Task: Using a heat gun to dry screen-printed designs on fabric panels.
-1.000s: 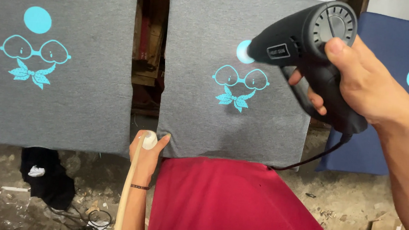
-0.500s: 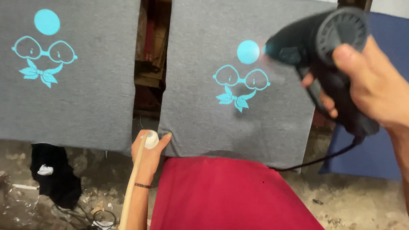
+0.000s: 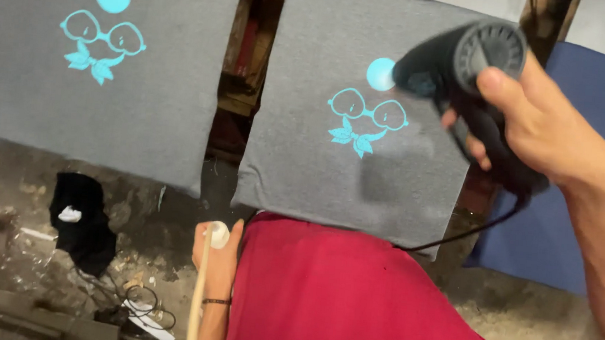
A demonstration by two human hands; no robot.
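My right hand (image 3: 536, 131) grips a black heat gun (image 3: 469, 61) by its handle, its nozzle aimed left at the cyan dot above a cyan glasses-and-leaf print (image 3: 364, 121) on a grey cloth panel (image 3: 301, 184). The gun is blurred. Its black cord (image 3: 470, 233) hangs down behind the panel's lower right corner. Lower down, my left hand (image 3: 217, 267), with a dark band on the wrist, is closed around a white knob (image 3: 219, 235) on top of a pale stick. A red cloth (image 3: 349, 303) lies right beside that hand.
A second grey panel (image 3: 104, 126) with the same cyan print hangs at the left. A dark blue panel (image 3: 565, 219) with a cyan dot is at the right. On the dirty floor are a black bundle (image 3: 82, 228) and tangled cables (image 3: 141, 305). Wooden framing shows between the panels.
The heat gun has shifted up and to the right, so the cyan dot is now uncovered beside its nozzle. My left hand has stayed on the white knob.
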